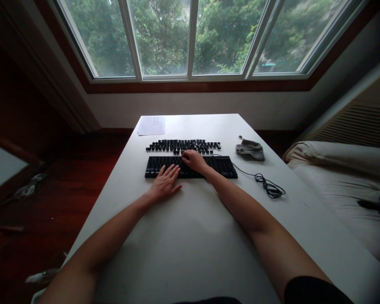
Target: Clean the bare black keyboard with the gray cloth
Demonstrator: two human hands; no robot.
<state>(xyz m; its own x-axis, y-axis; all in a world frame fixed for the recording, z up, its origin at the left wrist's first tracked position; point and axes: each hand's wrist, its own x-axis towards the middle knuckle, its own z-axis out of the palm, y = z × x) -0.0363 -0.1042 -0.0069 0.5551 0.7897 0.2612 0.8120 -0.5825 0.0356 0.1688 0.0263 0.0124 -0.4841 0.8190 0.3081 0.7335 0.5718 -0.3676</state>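
Note:
A black keyboard [223, 167] lies across the white table in front of me. Behind it, loose black keycaps [171, 145] are laid out in rows. My left hand [165, 181] rests with fingers stretched out and spread, the fingertips on the left part of the keyboard and the palm on the table. Over the keyboard's middle, near its back edge, my right hand [194, 160] is closed with curled fingers pressed together. What those fingertips hold, if anything, is hidden by the hand.
The keyboard's cable [272, 188] runs right to a tied coil on the white table [183, 245]. A grey cloth pouch [250, 150] lies at the right rear, sheets of paper [151, 126] at the far left corner. A cushioned seat [329, 181] stands right; a window rises beyond.

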